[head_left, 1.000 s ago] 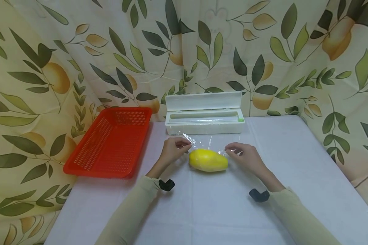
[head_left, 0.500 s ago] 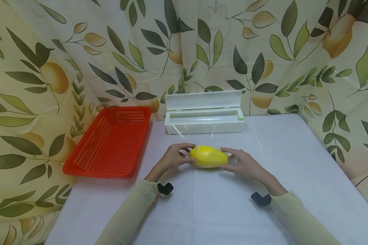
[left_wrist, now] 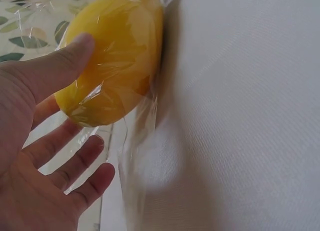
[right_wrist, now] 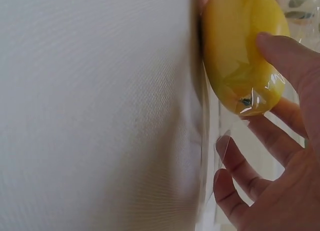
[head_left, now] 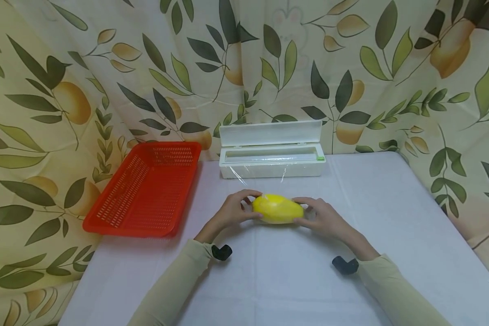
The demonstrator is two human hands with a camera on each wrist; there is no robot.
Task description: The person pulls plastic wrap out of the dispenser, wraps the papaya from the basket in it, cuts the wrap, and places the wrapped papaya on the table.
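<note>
Closest in, two pale sleeves (head_left: 175, 285) reach over the white-covered table (head_left: 269, 276), a dark wrist piece (head_left: 222, 252) by each cuff. Beyond them, the left hand (head_left: 233, 210) and right hand (head_left: 323, 218) hold a yellow fruit (head_left: 278, 209) lengthwise between them, one at each end. On both, the thumb and nearest fingers are bent around it, while the outer fingers (left_wrist: 95, 183) stand loosely spread. Clear film (left_wrist: 137, 156) covers the fruit; I can't tell whether it rests on the table or is slightly raised. Off to the left sits a red slotted basket (head_left: 155, 190). Farther back, a long white box (head_left: 273, 171) stands with its lid (head_left: 270, 133) up, film glinting down its front, before a leaf-and-fruit-patterned curtain (head_left: 146, 27).
</note>
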